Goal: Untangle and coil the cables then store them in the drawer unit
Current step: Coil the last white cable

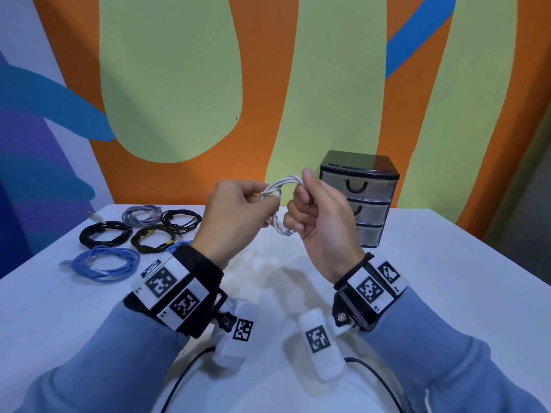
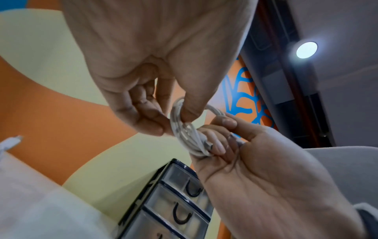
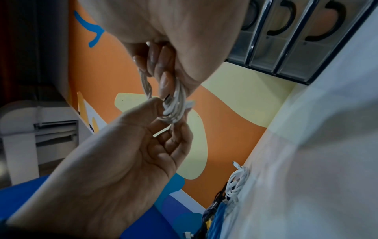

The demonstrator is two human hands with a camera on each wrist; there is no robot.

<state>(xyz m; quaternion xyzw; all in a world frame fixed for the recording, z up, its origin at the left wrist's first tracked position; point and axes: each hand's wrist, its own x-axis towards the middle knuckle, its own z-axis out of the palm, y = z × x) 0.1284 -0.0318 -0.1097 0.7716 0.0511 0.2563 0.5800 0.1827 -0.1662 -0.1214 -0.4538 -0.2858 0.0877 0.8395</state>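
White table (image 1: 417, 278) against an orange-and-green wall. Both hands raised above it, holding a small white cable (image 1: 280, 186) coil between them. Left hand (image 1: 235, 210): thumb and fingertips pinch the coil's left side. Right hand (image 1: 319, 213): fingers curled through the loop, thumb on top. Drawer unit (image 1: 360, 198) stands behind the right hand, all drawers shut. Coiled cables (image 1: 125, 239) lie at the table's left.

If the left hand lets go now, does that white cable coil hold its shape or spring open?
Probably loosens: the white cable coil shows no tie, only the left hand and right hand gripping its loops. It looks thin and floppy, likely light, sagging between fingers. The free plug end may slip out first.
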